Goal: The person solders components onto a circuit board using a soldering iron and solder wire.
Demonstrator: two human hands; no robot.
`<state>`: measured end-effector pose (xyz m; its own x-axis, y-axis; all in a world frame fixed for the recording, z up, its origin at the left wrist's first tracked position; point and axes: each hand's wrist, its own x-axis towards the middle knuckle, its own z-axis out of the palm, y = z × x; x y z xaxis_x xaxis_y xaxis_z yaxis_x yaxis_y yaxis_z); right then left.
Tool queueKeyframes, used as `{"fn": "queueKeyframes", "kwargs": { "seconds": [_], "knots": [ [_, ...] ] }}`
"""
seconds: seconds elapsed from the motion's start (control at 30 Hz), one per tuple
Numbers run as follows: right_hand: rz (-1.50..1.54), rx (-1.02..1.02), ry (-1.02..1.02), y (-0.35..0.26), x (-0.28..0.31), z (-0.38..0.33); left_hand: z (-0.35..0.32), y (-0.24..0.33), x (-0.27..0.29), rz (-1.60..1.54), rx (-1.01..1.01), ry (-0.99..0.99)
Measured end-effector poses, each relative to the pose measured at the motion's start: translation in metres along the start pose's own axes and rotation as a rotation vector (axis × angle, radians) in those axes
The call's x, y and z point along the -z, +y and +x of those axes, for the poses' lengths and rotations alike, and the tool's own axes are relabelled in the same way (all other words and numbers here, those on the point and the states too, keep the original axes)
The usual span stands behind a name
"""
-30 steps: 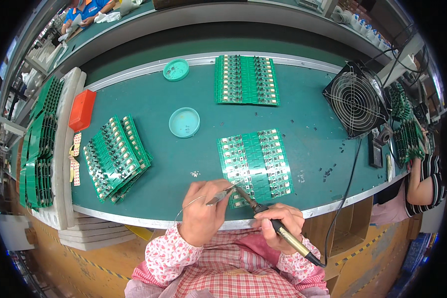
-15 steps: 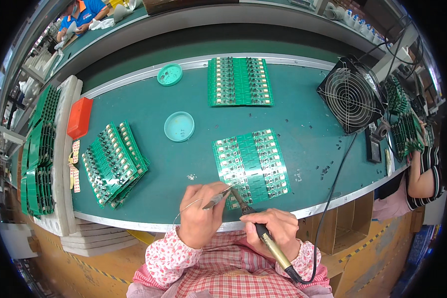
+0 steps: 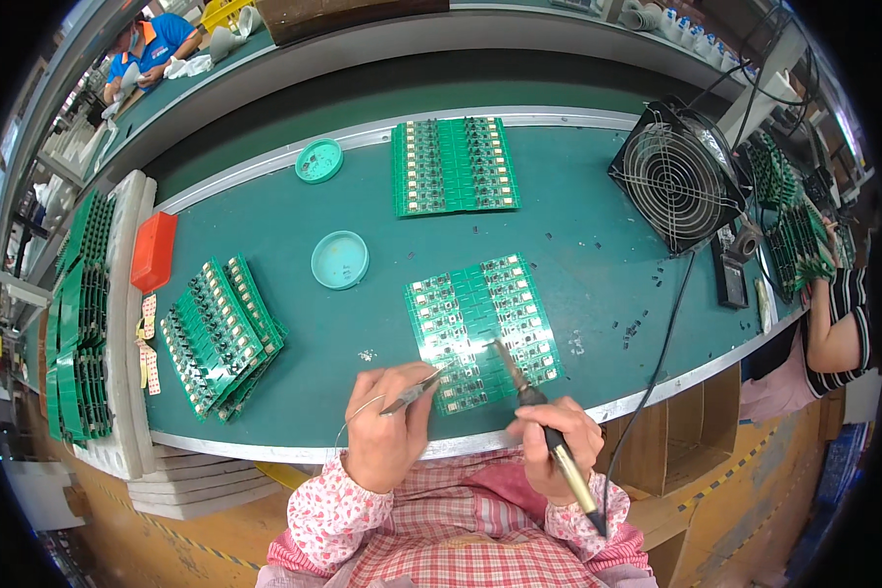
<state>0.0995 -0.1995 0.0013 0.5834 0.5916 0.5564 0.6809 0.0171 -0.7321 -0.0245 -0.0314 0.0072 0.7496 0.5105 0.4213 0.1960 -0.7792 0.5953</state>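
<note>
A green circuit board panel [image 3: 479, 316] with rows of small parts lies flat in front of me. My left hand [image 3: 386, 436] is closed around metal tweezers [image 3: 410, 393], whose points reach the panel's left near edge. A thin strand of solder wire [image 3: 343, 427] loops out from the same hand. In my right hand [image 3: 564, 446] is a soldering iron [image 3: 575, 480], gripped like a pen. Its tip points up over the middle of the panel; whether it touches the board I cannot tell.
Stacked board panels [image 3: 223, 338] lie at left, another stack [image 3: 456, 167] at the back. Two round dishes [image 3: 340, 261] and a red tray [image 3: 154, 252] stand nearby. A black fan [image 3: 676, 176] is at right, with loose black chips [image 3: 631, 328] before it. A co-worker's arm [image 3: 837, 318] shows far right.
The soldering iron and my right hand have moved right and away from the tweezers' points. My left hand has shifted slightly left. The view has also shifted a little.
</note>
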Motion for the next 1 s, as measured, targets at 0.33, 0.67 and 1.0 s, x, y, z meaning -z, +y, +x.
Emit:
{"fn": "queueKeyframes", "kwargs": {
  "seconds": [0.33,0.67,1.0],
  "knots": [
    [0.248,-0.217,-0.087,-0.004,-0.01,0.0,-0.001,-0.001,0.0,-0.011,0.014,-0.007],
    [0.279,-0.232,-0.081,-0.002,-0.011,-0.002,0.0,-0.001,0.0,-0.024,0.024,-0.004],
    [0.19,0.033,-0.262,0.005,-0.002,0.013,0.0,-0.001,0.0,-0.019,-0.01,0.004]
  ]
}}
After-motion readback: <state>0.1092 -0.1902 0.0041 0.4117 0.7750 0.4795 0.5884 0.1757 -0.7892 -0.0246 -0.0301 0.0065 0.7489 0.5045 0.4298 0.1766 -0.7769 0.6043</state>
